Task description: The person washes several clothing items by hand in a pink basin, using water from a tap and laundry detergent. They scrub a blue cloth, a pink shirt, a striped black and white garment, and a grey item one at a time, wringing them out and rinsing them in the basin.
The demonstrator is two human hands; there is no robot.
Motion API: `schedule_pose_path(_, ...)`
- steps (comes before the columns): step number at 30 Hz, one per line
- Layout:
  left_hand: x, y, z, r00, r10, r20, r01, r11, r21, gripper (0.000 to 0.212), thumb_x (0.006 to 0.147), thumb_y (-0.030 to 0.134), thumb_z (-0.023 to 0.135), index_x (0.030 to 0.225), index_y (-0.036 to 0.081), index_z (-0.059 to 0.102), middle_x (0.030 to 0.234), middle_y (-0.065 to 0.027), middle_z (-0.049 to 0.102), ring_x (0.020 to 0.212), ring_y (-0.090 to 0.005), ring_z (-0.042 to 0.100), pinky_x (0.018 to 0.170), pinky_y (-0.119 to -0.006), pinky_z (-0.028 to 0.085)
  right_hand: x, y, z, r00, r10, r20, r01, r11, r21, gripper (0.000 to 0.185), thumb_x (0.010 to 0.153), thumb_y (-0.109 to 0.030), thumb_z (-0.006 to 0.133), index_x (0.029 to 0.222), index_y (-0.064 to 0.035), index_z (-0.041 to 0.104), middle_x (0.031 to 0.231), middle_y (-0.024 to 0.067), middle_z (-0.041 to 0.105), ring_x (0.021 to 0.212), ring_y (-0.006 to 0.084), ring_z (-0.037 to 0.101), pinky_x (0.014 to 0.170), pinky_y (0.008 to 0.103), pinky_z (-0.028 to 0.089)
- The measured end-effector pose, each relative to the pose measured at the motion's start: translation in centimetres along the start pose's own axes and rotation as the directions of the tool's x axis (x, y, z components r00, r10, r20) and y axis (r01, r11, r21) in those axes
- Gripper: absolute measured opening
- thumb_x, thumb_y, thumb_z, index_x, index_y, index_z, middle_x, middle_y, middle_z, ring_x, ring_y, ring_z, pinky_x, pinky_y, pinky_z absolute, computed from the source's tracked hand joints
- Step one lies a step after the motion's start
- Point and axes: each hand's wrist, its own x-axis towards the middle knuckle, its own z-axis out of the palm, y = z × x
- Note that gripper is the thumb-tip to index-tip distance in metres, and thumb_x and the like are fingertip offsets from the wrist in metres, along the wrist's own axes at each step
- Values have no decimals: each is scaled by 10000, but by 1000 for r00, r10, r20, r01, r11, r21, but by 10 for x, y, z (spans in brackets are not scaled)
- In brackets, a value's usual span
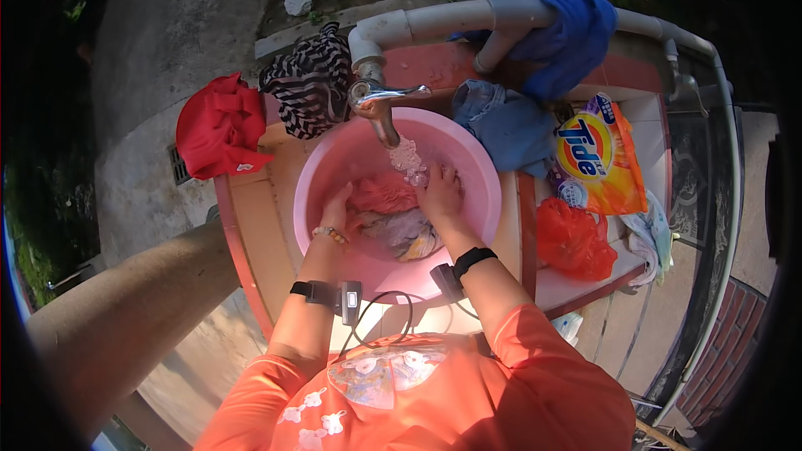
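Observation:
Both of my hands are inside a pink plastic basin [302,200] that holds wet clothes and water. My left hand [336,210] is at the inner left side beside a bunched red cloth [385,193]; its fingers are mostly hidden. My right hand [441,196] is at the right, fingers apart, close to the falling water [407,160]. A greyish, patterned wet garment [401,232] lies between my wrists. Above the basin, the metal tap [379,109] is running, its lever pointing right.
Around the tiled sink [254,219] are a red garment [222,128], a black striped cloth [310,84] and blue denim [510,128]. A blue cloth [564,31] hangs over the pipe [451,17]. A Tide bag [601,156] and a red plastic bag [573,241] lie right.

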Motion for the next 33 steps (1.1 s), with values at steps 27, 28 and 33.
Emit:
schedule_pose_path(27,53,-40,-27,566,264,781,287,824,-488,421,915,471,509,1022,74,598,871,-77,613,734,-170,602,648,-273,494,-44,-105,-51,777,-536,331,57,583,810,297,775,-213,738,712,-14,527,825,109,473,849,239,514,818,363,408)
schedule_pose_path(28,41,-32,-8,772,226,594,-47,953,-301,377,925,436,505,1014,81,597,882,-75,612,744,-162,604,640,-278,499,-40,-93,-38,850,-439,292,35,600,799,269,796,-213,716,731,-16,546,838,107,516,858,238,541,788,356,423)
schedule_pose_path(33,-12,7,27,991,-27,131,39,995,-93,223,925,217,504,1088,76,559,1045,-101,621,940,-223,618,777,-375,522,-5,-16,-9,975,-162,151,88,910,406,310,844,-321,610,1016,-62,600,915,199,631,857,371,608,705,434,473)
